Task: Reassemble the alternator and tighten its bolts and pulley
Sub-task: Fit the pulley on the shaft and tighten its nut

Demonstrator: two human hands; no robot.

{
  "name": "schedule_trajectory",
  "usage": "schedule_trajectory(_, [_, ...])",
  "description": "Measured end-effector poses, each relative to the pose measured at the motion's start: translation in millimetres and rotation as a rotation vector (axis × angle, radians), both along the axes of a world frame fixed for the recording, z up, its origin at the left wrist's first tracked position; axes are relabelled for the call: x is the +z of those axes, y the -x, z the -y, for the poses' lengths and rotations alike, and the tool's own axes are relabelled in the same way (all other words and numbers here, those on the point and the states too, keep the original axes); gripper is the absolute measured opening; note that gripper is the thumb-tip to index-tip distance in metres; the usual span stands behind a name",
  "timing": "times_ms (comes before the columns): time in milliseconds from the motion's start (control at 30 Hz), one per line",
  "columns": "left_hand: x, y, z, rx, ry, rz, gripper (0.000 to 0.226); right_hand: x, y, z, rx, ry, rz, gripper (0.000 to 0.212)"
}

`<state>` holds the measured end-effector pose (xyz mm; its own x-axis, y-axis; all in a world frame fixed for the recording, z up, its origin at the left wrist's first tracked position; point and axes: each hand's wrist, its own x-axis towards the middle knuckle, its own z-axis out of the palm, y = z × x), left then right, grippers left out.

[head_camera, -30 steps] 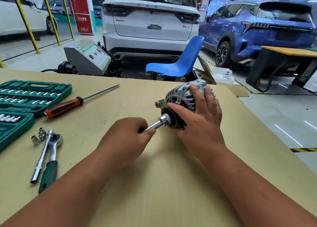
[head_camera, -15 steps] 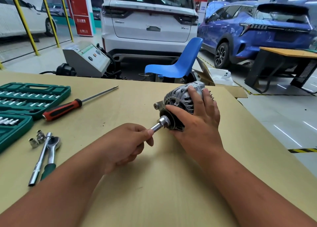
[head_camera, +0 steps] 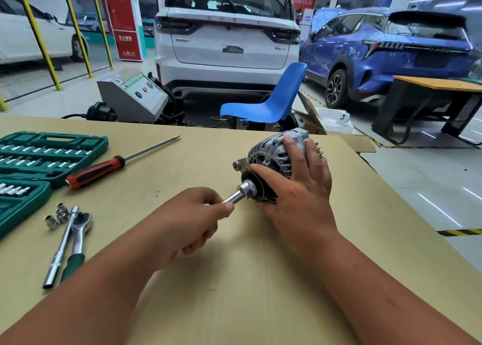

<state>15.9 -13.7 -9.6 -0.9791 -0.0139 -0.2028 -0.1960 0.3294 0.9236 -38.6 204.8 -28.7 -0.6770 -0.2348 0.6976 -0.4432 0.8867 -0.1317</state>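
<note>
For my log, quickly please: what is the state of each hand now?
Left hand: closed, grips the socket driver.
Right hand: closed, grips the alternator.

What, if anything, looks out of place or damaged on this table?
Nothing looks damaged or spilled. Only three loose sockets lie on the table outside the green case, beside the ratchet. The left hand grips a socket tool set against the alternator; the right hand holds the alternator.
</note>
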Motion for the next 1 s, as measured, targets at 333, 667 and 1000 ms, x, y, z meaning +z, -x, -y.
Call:
schedule_trajectory(333, [-1.0, -1.6, -8.8, -0.039, 0.255, -0.046, 0.031, 1.2, -0.3, 0.9, -0.007, 0.009, 0.004, 0.057])
schedule_trajectory(667, [-3.2, 0.5, -2.7, 0.044, 0.238, -0.206, 0.014, 5.7, -6.6, 1.2, 0.010, 0.016, 0.056, 0.053])
schedule_trajectory(1000, [-2.9, -1.5, -7.6, -0.058, 0.219, -0.035, 0.027, 3.2, -2.2, 0.7, 0.021, 0.026, 0.045, 0.059])
